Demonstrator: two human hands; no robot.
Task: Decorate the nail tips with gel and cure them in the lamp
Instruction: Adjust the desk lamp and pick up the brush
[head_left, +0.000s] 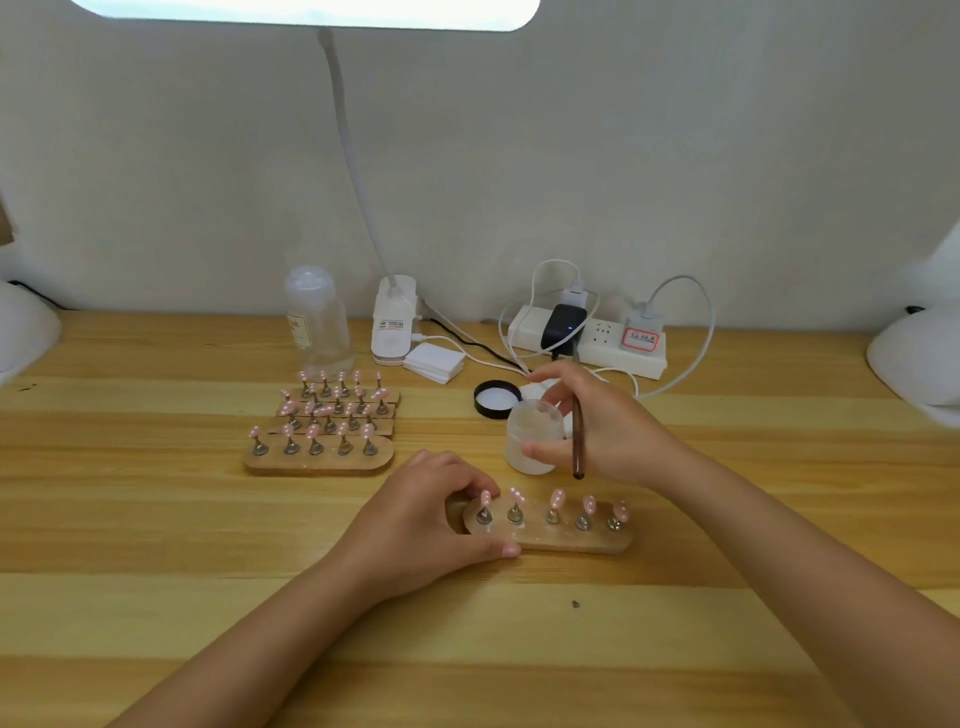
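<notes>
On the left of the wooden counter (156, 519) stand four holders (332, 426) in a tight stack of rows, each one with pink nail tips on small metal stands. Behind them is a clear bottle (318, 317), and next to it the white base of a desk lamp (393, 322) with a thin neck going up.

In front, the left hand (431, 525) grips the left end of one more holder (550, 525); the fingers curl over its far edge and the thumb presses on the near edge. Five pink tips (557, 499) stand on it in one row.

Just behind this holder is a frosted jar (535, 436), open, with its black lid (497, 399) lying beside it. The right hand (602, 431) holds the jar between thumb and fingers, and also keeps a brown brush (577, 441) with the handle end pointing down.

By the wall lies a white power strip (592, 338) with plugs and cables.
</notes>
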